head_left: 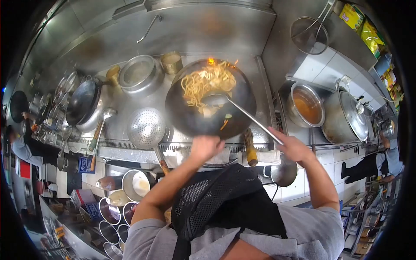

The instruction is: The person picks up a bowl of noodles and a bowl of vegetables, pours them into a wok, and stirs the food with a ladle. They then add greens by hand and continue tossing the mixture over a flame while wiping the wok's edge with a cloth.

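A large dark wok (195, 123) sits on the stove, with noodles (195, 89) and pale pieces in its far half. My left hand (207, 148) is closed at the wok's near edge, over a folded cloth. In my right hand (293, 146) is the handle of a metal ladle (216, 99), whose bowl rests against the noodles. Small orange and green bits lie on the wok's near right side. Flames (211, 61) show at the far rim.
A perforated skimmer (146, 128) lies left of the wok, a lidded pot (138, 74) behind it. A yellow-handled brush (251, 154) is near the right hand. Orange liquid fills a pot (295, 97) at right. Other people (372, 164) stand at both far sides.
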A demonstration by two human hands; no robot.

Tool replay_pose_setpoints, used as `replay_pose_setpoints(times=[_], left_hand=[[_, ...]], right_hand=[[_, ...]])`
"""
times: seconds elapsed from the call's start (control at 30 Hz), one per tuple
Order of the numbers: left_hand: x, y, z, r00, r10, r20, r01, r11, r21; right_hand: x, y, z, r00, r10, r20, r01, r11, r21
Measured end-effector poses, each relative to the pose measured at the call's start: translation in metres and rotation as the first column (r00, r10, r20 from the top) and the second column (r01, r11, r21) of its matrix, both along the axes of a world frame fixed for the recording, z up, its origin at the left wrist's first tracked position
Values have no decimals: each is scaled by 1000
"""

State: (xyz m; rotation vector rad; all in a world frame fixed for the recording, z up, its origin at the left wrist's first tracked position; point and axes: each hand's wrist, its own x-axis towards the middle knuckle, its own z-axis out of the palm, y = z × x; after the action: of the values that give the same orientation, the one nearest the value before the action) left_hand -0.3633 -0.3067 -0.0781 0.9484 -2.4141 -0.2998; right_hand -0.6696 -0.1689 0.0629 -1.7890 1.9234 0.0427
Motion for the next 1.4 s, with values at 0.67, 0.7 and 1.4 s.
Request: replay_pose_setpoints(times=[0.67,0.7,1.4], left_hand=[[-35,-93,-17,968,49,245,-95,979,180],[-37,-98,-25,972,40,233,-87,977,195],[150,94,-78,871,412,-268,-275,860,430]], right_hand=[[24,39,-56,938,-251,241,232,967,103],[24,42,-52,949,-227,217,212,973,92],[57,-99,-187,722,-432,540,546,836,-61]])
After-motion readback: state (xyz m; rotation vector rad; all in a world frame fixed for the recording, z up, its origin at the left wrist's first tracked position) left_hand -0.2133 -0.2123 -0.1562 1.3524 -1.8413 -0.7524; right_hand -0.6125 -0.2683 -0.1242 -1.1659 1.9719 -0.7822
